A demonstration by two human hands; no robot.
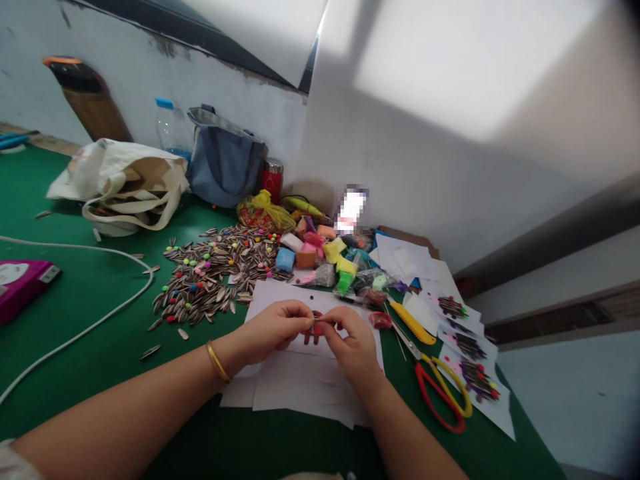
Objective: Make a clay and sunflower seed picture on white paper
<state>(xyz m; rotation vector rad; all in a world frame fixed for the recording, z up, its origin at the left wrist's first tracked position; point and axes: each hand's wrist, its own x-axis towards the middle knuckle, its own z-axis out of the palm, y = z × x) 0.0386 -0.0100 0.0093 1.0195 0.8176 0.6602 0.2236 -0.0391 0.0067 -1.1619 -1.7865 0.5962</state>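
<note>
My left hand (285,323) and my right hand (353,343) meet over sheets of white paper (295,380). Thumb and fingers of both are pinched together, almost tip to tip. Whatever they pinch is too small and too covered to name. Just under the fingertips, a red clay shape (313,337) with short legs lies on the top sheet, partly hidden by my fingers. A small dark dot sits on the paper beyond it. To the left spreads a heap of striped sunflower seeds (210,267) mixed with small coloured balls.
Packets of coloured clay (307,259) lie behind the paper. On the right are a yellow cutter (413,322), scissors (440,393) and papers bearing seed figures (477,380). A phone (351,208), blue bag (227,160), cloth bag (135,190) and white cable (113,310) are farther off.
</note>
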